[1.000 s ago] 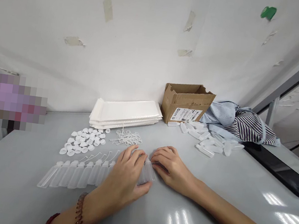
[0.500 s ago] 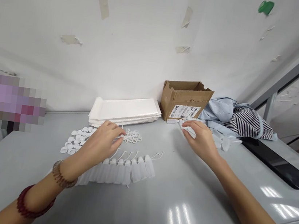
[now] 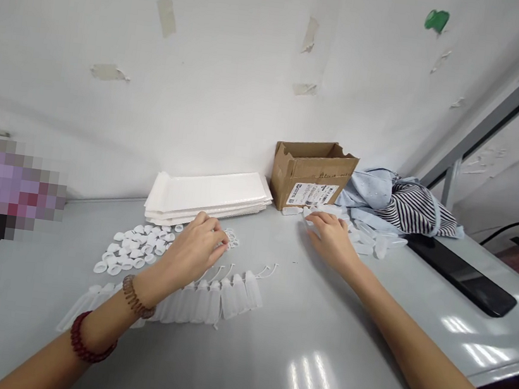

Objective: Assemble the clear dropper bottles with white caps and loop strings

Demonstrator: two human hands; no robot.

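My left hand (image 3: pixel 198 247) hovers at the white cord loops (image 3: pixel 232 240), its fingers curled toward the thumb; what lies between the fingertips is hidden. Beside it on the left is a heap of small white caps (image 3: pixel 125 250). Below the hand runs a row of translucent white plastic sleeves (image 3: pixel 207 302), several with cord ends sticking up, partly covered by my left forearm. Over at the right, my right hand (image 3: pixel 332 239) reaches to the edge of a pile of loose clear plastic sleeves (image 3: pixel 364 234). Its thumb and fingers are apart, and no held piece shows.
A stack of white padded envelopes (image 3: pixel 209 194) lies against the wall beside an open cardboard box (image 3: pixel 312 176). Striped and light blue cloth (image 3: pixel 411 205) sits behind a long black object (image 3: pixel 462 275) on the grey table (image 3: pixel 241 371). A metal frame (image 3: pixel 478 134) slants at the right.
The view has shifted slightly. My left hand has moved right, farther over the cord loops, uncovering more caps. My right hand stays at the loose sleeves, its fingers slightly lower.
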